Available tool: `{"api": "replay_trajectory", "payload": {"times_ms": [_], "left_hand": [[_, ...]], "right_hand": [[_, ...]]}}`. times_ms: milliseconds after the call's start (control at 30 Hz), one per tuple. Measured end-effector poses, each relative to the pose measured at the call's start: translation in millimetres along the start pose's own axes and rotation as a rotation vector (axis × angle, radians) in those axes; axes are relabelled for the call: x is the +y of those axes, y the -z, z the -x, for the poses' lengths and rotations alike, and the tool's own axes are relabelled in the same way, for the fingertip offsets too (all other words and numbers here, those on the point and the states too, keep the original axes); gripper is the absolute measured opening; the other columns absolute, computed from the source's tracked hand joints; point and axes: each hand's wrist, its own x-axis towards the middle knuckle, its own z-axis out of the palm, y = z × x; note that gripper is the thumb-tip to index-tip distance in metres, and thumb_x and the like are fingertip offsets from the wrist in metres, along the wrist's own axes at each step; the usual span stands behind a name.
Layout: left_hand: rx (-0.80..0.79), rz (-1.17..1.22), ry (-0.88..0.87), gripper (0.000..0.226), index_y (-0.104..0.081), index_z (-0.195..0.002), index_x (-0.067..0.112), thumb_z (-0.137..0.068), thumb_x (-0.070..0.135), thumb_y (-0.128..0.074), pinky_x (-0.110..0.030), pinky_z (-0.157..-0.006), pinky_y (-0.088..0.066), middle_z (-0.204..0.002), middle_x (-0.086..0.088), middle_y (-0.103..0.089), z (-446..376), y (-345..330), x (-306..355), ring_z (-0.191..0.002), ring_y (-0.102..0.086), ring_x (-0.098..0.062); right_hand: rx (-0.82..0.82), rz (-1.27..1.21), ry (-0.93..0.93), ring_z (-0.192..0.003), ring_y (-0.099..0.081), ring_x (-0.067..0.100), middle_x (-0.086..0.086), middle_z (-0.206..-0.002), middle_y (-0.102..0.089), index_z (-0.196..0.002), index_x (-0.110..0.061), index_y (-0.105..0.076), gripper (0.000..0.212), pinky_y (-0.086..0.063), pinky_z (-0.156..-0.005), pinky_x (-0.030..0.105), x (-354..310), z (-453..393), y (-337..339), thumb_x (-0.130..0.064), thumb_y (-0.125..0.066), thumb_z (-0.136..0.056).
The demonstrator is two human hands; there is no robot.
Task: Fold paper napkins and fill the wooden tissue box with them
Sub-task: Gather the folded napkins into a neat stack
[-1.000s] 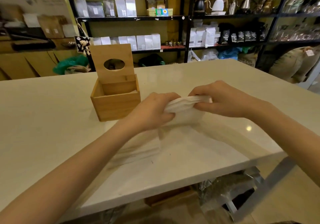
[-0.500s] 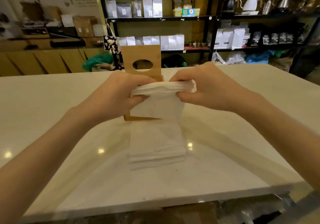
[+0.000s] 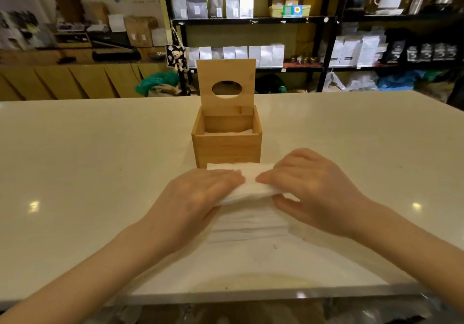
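The wooden tissue box [image 3: 226,148] stands open in the middle of the white counter, its lid [image 3: 226,72] with an oval hole tipped upright at the back. White napkins show inside near the bottom. Just in front of the box, my left hand [image 3: 200,195] and my right hand [image 3: 308,188] press a white paper napkin [image 3: 249,183] between them, fingers on top, thumbs underneath. Below it a stack of napkins [image 3: 248,225] lies flat on the counter, partly covered by both hands.
The white counter [image 3: 88,173] stretches wide to left and right; its near edge runs just below my forearms. Behind it black shelves [image 3: 251,20] hold bags, boxes and kettles. A green bag [image 3: 158,82] sits on the floor at the back.
The napkin was held up in front of the box half a second ago; both hands have brought it down onto the stack. The view has shifted so the box is now centred.
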Motion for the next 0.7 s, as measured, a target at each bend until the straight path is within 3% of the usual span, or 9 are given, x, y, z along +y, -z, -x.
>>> {"api": "replay_trajectory", "payload": {"times_ms": [133, 233, 333, 400, 500, 600, 633, 700], "left_hand": [[-0.076, 0.074, 0.083, 0.043, -0.048, -0.124, 0.024, -0.082, 0.024, -0.039, -0.031, -0.091, -0.045, -0.12, -0.001, -0.066, 14, -6, 6, -0.107, -0.063, -0.016], [-0.153, 0.071, 0.128, 0.048, -0.046, -0.13, 0.028, -0.083, 0.03, -0.036, -0.031, -0.102, -0.035, -0.132, 0.006, -0.056, 21, -9, 10, -0.121, -0.05, -0.008], [-0.256, 0.16, 0.137, 0.055, -0.027, -0.139, 0.04, -0.086, 0.056, -0.027, -0.021, -0.112, -0.011, -0.148, 0.021, -0.023, 27, -10, 10, -0.137, -0.016, 0.007], [-0.299, 0.225, 0.144, 0.062, -0.016, -0.138, 0.048, -0.08, 0.07, -0.016, -0.014, -0.111, -0.001, -0.149, 0.031, -0.006, 29, -9, 8, -0.135, -0.001, 0.015], [-0.109, 0.443, 0.306, 0.058, -0.032, -0.129, 0.052, -0.078, 0.073, -0.019, -0.014, -0.107, -0.019, -0.141, 0.036, -0.025, 27, -5, 5, -0.13, -0.019, 0.017], [0.133, 0.445, 0.44, 0.037, -0.043, -0.119, 0.048, -0.085, 0.06, -0.034, -0.013, -0.097, -0.032, -0.126, 0.032, -0.042, 17, -2, -5, -0.117, -0.04, 0.014], [0.124, 0.434, 0.493, 0.041, -0.045, -0.121, 0.043, -0.084, 0.059, -0.039, -0.019, -0.099, -0.034, -0.126, 0.027, -0.044, 12, -1, -7, -0.114, -0.041, 0.009], [-0.047, 0.502, 0.629, 0.056, -0.043, -0.125, 0.037, -0.075, 0.063, -0.045, -0.029, -0.101, -0.034, -0.125, 0.02, -0.042, 4, 1, -12, -0.114, -0.041, -0.004]], "right_hand": [[-0.098, -0.019, -0.003, -0.079, -0.068, 0.018, 0.0, -0.088, -0.075, -0.094, -0.014, -0.07, 0.023, -0.049, -0.077, 0.03, -7, 13, -9, -0.02, -0.055, -0.077], [-0.162, -0.065, -0.006, -0.081, -0.069, 0.016, -0.001, -0.091, -0.075, -0.097, -0.015, -0.07, 0.025, -0.053, -0.076, 0.031, -7, 17, -12, -0.023, -0.054, -0.079], [-0.236, -0.107, -0.029, -0.086, -0.067, 0.014, -0.003, -0.095, -0.075, -0.1, -0.018, -0.07, 0.029, -0.052, -0.079, 0.03, -10, 21, -11, -0.034, -0.052, -0.084], [-0.246, -0.173, -0.057, -0.092, -0.064, 0.01, -0.005, -0.101, -0.073, -0.105, -0.02, -0.068, 0.04, -0.048, -0.084, 0.027, -11, 21, -9, -0.046, -0.042, -0.089], [-0.113, -0.432, -0.242, -0.101, -0.054, 0.0, -0.012, -0.108, -0.066, -0.111, -0.023, -0.064, 0.049, -0.04, -0.089, 0.018, -4, 20, -4, -0.052, -0.03, -0.09], [0.019, -0.537, -0.512, -0.105, -0.05, -0.001, -0.017, -0.112, -0.057, -0.115, -0.028, -0.057, 0.036, -0.037, -0.091, 0.013, 11, 20, -7, -0.046, -0.044, -0.087], [0.007, -0.553, -0.582, -0.108, -0.05, 0.001, -0.016, -0.115, -0.057, -0.118, -0.028, -0.055, 0.033, -0.038, -0.093, 0.018, 15, 20, -10, -0.04, -0.049, -0.088], [-0.088, -0.636, -0.684, -0.111, -0.049, 0.007, -0.012, -0.12, -0.055, -0.125, -0.027, -0.049, 0.038, -0.04, -0.094, 0.025, 19, 18, -14, -0.031, -0.055, -0.088]]}}
